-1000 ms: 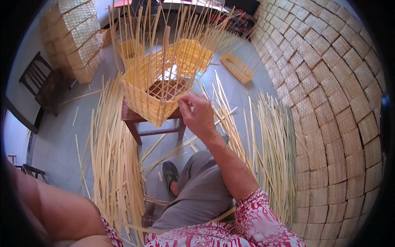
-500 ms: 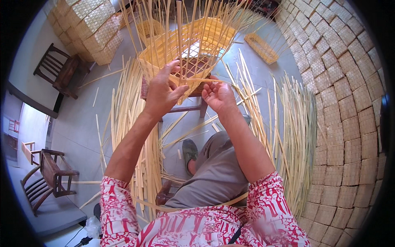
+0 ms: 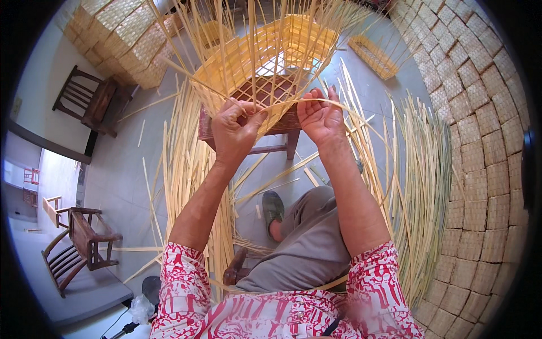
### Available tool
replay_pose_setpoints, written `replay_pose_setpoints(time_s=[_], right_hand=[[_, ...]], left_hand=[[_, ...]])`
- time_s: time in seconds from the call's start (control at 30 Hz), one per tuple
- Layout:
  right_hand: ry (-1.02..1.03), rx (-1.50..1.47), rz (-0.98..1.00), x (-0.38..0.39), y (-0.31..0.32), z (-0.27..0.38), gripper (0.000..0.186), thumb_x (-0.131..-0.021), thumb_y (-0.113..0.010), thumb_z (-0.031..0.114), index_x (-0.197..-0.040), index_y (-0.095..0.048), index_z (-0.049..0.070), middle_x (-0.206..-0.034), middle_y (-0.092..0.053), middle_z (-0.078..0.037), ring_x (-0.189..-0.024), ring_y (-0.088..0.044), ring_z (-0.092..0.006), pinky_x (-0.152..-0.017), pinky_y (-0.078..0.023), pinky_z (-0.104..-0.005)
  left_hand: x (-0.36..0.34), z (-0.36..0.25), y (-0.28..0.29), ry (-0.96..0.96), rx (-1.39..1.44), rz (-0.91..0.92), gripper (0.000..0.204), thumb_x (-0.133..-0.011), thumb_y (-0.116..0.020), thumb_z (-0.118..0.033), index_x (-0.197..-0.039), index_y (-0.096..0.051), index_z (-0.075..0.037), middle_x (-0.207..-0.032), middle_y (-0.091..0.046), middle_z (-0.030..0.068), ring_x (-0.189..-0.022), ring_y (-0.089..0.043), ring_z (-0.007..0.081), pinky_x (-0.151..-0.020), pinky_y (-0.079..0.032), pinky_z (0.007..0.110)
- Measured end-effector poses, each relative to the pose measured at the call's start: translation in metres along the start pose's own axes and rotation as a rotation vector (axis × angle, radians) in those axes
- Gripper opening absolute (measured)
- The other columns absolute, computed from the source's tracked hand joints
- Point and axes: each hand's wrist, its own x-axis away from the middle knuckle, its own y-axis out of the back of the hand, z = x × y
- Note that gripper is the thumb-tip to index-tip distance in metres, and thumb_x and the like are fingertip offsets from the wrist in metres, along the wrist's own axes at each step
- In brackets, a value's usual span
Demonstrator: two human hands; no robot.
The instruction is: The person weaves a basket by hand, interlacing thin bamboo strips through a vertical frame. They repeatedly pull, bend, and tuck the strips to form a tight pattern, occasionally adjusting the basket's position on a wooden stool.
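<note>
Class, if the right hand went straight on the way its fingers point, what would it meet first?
Most likely the right side of the yellow basket, just beyond the right hand in the picture, though depth is unclear and it might pass outside.

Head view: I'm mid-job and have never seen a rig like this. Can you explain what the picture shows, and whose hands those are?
There is no machine here: both bare hands belong to the person wearing the camera. It is a wide fisheye camera on the head, looking down, so straight edges bend near the rim. Left in the picture is the person's left.

A partly woven yellow basket with upright stakes sits on a dark red stool. The left hand pinches at its near corner. The right hand is open, palm showing, with a pale strip running across its fingers; how firmly it is held, I can't tell.

Loose strips lie on the floor at left and right.
</note>
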Motion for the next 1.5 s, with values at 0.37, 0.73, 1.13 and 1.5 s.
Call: replay_pose_setpoints(time_s=[0.37,0.73,1.13,1.5], right_hand=[[0.091,0.846,0.491,0.018,-0.043,0.007,0.031,-0.099,-0.067,0.026,-0.119,-0.069,0.003,-0.112,-0.073,-0.015,-0.097,-0.070,-0.0197,-0.087,-0.057,-0.0308],[0.155,1.273,0.717,0.043,-0.057,0.000,0.036,-0.099,-0.067,0.025,-0.129,-0.063,0.005,-0.117,-0.064,-0.005,-0.113,-0.057,-0.0137,-0.106,-0.043,-0.0312],[0.610,1.110,0.253,0.049,-0.054,-0.014,0.014,-0.100,-0.058,0.010,-0.111,-0.063,0.003,-0.100,-0.065,-0.005,-0.091,-0.061,-0.0098,-0.080,-0.051,-0.0237],[0.493,0.233,-0.131,0.034,-0.030,0.001,0.027,-0.108,-0.048,0.027,-0.099,-0.053,0.002,-0.089,-0.059,-0.013,-0.075,-0.064,-0.0246,-0.076,-0.060,-0.0412]], left_hand=[[-0.004,0.011,0.006,0.033,0.108,0.002,0.008,-0.083,-0.082,-0.004,-0.087,-0.075,-0.002,-0.081,-0.062,-0.0001,-0.074,-0.056,0.0078,-0.067,-0.046,0.024],[-0.003,0.014,-0.004,-0.016,0.098,-0.018,0.011,-0.084,-0.083,-0.007,-0.086,-0.073,-0.003,-0.083,-0.059,-0.0016,-0.069,-0.051,0.0052,-0.060,-0.041,0.022],[0.002,0.019,-0.007,0.027,0.201,-0.044,0.010,-0.084,-0.083,-0.006,-0.088,-0.075,-0.002,-0.081,-0.058,-0.0032,-0.069,-0.050,0.0031,-0.060,-0.039,0.019],[-0.003,0.019,-0.010,-0.064,0.272,-0.021,0.009,-0.086,-0.082,-0.007,-0.090,-0.075,-0.004,-0.085,-0.060,-0.0038,-0.070,-0.050,0.0038,-0.062,-0.040,0.020]])
